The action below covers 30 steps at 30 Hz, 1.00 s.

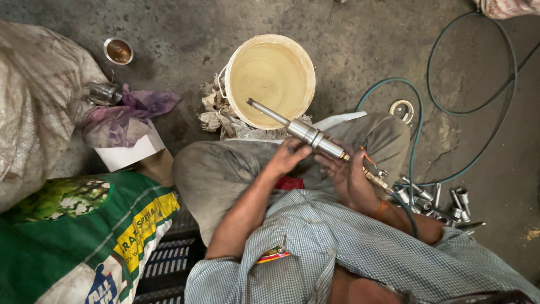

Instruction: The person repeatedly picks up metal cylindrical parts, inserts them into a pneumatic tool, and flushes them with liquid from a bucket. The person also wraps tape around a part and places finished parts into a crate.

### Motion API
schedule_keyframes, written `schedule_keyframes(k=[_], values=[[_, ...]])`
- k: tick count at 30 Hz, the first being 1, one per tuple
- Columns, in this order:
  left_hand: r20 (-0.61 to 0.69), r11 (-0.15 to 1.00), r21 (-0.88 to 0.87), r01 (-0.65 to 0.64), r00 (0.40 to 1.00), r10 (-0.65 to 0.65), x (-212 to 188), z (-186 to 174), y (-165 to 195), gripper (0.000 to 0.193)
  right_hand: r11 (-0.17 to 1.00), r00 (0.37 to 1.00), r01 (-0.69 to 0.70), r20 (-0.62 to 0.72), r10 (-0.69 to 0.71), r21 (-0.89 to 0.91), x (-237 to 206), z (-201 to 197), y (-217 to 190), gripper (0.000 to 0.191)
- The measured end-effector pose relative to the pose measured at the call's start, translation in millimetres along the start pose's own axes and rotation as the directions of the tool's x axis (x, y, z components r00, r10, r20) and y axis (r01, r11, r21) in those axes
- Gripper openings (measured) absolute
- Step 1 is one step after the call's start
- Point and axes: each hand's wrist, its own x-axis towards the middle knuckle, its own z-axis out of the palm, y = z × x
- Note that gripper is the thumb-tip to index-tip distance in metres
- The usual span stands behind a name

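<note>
Green and yellow printed sack (84, 236) lies lower left, a grey sack (34, 107) above it; cream bucket (271, 79) stands ahead. Over the lap, a steel tool (306, 134) slants toward the bucket: rigid, likely heavy and greasy, best gripped at its thick collar. Left hand (287, 157) pinches the collar; right hand (351, 177) clamps the brass end.

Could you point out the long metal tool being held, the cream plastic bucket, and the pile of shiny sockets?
Long silver metal rod tool (306, 133): head view, its thick collar.
Round cream plastic bucket (270, 76): head view, inner wall.
Shiny steel sockets (455, 205): head view, one socket's side.
</note>
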Motion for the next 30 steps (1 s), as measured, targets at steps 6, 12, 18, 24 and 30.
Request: schedule_keyframes(k=[6,12,18,24,30], values=[[0.005,0.994,0.082,-0.068,0.998,0.068,2,3,6,0.056,0.992,0.993,-0.108,-0.047,0.111,0.058,-5,7,-15,0.088],[-0.027,0.995,0.088,-0.056,0.998,0.059,1,3,7,0.047,0.989,0.989,-0.141,-0.044,0.143,0.052,-5,9,-18,0.095],[-0.069,0.991,0.134,-0.018,0.997,0.028,2,3,3,0.044,0.986,0.986,-0.158,-0.049,0.161,0.062,-4,4,-19,0.099],[-0.047,0.977,0.211,-0.019,0.998,0.029,0,2,7,0.043,0.988,0.986,-0.150,-0.070,0.152,0.035,-2,4,-27,0.100],[0.030,0.972,0.188,-0.141,0.990,0.137,1,0,18,0.051,0.992,0.990,-0.122,-0.063,0.124,0.033,-1,9,-37,0.096]])
